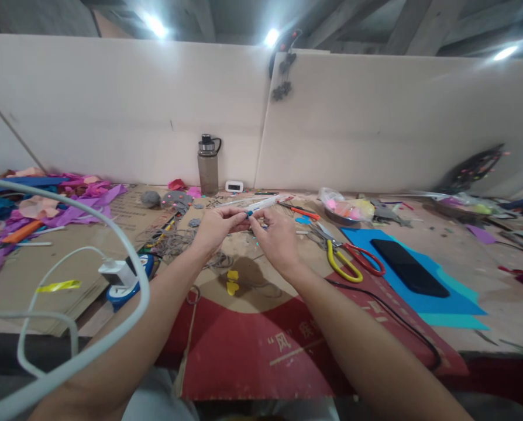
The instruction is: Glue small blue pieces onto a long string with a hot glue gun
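My left hand [220,229] and my right hand [279,237] meet above the middle of the workbench, fingers pinched together. Between the fingertips sits a small blue piece [249,214], too small to name. Just behind the hands a white glue gun [261,204] lies on the bench. Under the hands lie a tangle of grey wire [178,242] and two small yellow cut-outs [232,280] on a brown and red cardboard sheet [253,339].
Yellow and red scissors [349,260] and a black phone [408,268] on blue sheets [458,304] lie right. A water bottle [207,165] stands at the white back wall. Purple and pink scraps [46,204] pile left. White cables [68,327] and a charger [116,272] cross the near left.
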{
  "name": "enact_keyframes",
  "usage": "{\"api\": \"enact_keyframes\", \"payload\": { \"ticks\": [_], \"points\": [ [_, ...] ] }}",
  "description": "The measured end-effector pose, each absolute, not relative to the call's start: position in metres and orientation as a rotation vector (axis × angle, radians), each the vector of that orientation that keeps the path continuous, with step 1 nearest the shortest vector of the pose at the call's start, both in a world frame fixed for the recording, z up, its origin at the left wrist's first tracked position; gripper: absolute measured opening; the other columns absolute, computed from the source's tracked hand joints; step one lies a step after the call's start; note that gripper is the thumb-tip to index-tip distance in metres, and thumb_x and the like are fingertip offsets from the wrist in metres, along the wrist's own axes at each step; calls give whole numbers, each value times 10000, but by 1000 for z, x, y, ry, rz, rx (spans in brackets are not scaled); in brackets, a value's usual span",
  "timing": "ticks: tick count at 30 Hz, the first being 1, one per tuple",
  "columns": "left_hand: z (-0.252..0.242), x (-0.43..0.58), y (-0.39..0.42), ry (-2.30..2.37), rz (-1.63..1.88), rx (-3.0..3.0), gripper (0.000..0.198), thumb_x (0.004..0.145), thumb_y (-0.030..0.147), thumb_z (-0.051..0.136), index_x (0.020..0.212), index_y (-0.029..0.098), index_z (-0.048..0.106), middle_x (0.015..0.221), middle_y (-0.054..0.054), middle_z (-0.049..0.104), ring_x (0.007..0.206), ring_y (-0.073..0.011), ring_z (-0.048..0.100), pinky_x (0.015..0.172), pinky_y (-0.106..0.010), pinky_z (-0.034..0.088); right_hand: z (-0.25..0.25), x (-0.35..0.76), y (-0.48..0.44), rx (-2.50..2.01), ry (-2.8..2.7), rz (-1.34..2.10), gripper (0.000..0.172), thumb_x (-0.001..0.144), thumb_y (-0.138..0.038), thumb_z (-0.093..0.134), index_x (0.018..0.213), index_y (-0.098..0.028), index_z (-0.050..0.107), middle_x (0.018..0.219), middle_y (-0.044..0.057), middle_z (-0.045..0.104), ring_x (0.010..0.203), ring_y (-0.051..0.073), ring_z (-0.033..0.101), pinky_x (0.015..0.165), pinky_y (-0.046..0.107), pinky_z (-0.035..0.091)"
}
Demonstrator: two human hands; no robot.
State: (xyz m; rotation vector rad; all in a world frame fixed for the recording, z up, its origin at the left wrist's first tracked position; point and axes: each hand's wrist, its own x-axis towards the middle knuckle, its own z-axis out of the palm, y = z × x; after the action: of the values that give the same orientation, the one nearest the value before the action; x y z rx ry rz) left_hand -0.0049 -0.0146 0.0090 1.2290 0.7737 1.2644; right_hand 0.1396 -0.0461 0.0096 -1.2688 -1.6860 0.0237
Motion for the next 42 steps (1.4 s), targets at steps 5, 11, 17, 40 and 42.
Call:
{"api": "enact_keyframes", "payload": {
  "ticks": [5,11,17,40,42],
  "points": [
    [9,-4,-14,778,1287,1241,267,607,305,788,777,117,707,757,-53,707,656,-135,658,784,-344,554,12,138,-48,-1302,-1721,-33,139,818,-282,535,787,-212,650,773,40,669,723,184,584,670,295,376],
    [9,-3,-14,831,1298,1281,292,598,345,783,747,116,681,706,-21,678,622,-114,629,737,-307,549,11,137,-50,-1290,-1778,-122,144,834,-266,523,786,-203,643,782,43,677,755,190,603,676,294,376],
    [9,-5,-15,867,1300,1348,269,639,347,753,753,120,664,672,-12,664,583,-100,616,667,-267,539,10,139,-48,-1274,-1754,-87,149,841,-293,531,810,-206,648,811,46,683,755,190,604,682,301,393],
    [15,-7,-21,909,1259,1624,192,696,303,675,784,133,684,632,-6,642,585,-103,583,609,-230,483,5,141,-34,-1166,-1546,511,171,766,-359,544,796,-193,577,578,-27,543,506,106,438,496,236,310],
    [16,-6,-22,908,1253,1634,178,691,295,676,765,133,679,627,-3,639,582,-101,578,606,-227,475,6,141,-32,-1108,-1510,665,180,748,-370,547,783,-194,547,579,-33,537,499,101,444,486,230,312]
  ]
}}
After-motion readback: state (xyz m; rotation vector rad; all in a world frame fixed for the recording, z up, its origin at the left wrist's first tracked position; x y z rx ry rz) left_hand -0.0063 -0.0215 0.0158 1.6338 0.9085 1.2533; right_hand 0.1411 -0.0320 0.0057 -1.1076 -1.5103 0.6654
